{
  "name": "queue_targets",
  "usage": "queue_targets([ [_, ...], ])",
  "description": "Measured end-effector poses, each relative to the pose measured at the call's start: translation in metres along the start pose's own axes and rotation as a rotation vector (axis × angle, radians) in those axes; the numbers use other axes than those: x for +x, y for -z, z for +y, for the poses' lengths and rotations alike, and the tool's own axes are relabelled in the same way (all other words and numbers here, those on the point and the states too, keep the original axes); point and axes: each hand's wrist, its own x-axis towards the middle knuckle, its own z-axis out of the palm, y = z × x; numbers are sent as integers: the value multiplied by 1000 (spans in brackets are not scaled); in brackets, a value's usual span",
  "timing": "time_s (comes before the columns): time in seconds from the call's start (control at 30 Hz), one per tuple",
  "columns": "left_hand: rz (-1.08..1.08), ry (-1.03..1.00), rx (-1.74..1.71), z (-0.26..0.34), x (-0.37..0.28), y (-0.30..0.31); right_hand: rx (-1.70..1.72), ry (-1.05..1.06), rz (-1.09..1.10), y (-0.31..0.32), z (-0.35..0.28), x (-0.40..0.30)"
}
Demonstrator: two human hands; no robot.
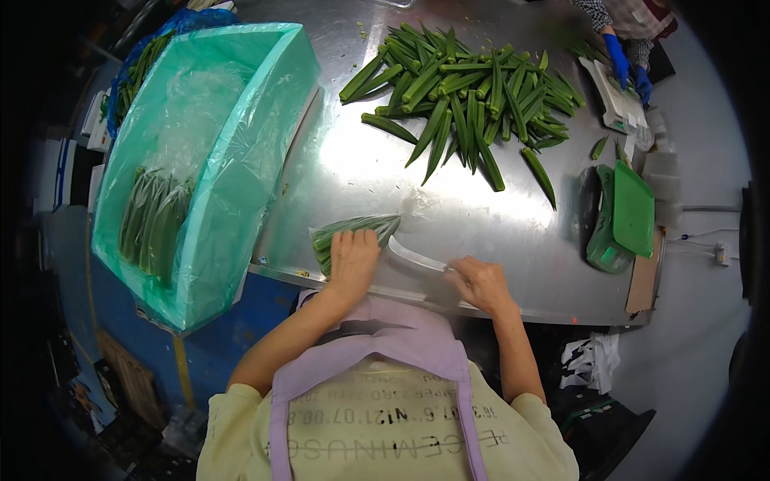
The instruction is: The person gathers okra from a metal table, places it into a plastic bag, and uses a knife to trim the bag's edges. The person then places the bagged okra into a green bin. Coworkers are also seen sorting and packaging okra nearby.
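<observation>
My left hand (355, 258) rests on a clear plastic bag of okra (337, 231) near the table's front edge, its fingers curled over the pods. The bag's gathered end points right, with loose film (419, 203) beyond it. In my right hand (481, 279) is a curved, pale, blade-like strip (415, 257), whose tip lies close to the bag's gathered end; its exact kind is unclear. A large heap of loose okra (457, 90) lies across the far side of the steel table (373, 156). Several bagged okra bundles (156, 231) sit inside a lined green box at the left.
The film-lined green box (240, 174) overlaps the table's left side. A green-topped weighing scale (633, 210) stands at the right. Beyond it, a co-worker's blue-gloved hands (619, 60) are over a white scale (610, 99). One okra pod (538, 177) lies apart from the heap.
</observation>
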Motion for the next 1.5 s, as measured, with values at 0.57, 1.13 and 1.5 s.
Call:
queue_targets([
  [0.57, 72, 6, -423, -21, 0, 10, -100, 193, -71, 9, -4, 30],
  [1.13, 192, 151, -550, -28, 9, 25, -365, 272, 379, -32, -22, 37],
  [1.5, 252, 310, -603, -35, 9, 27, 42, -100, 648, -4, -21, 72],
])
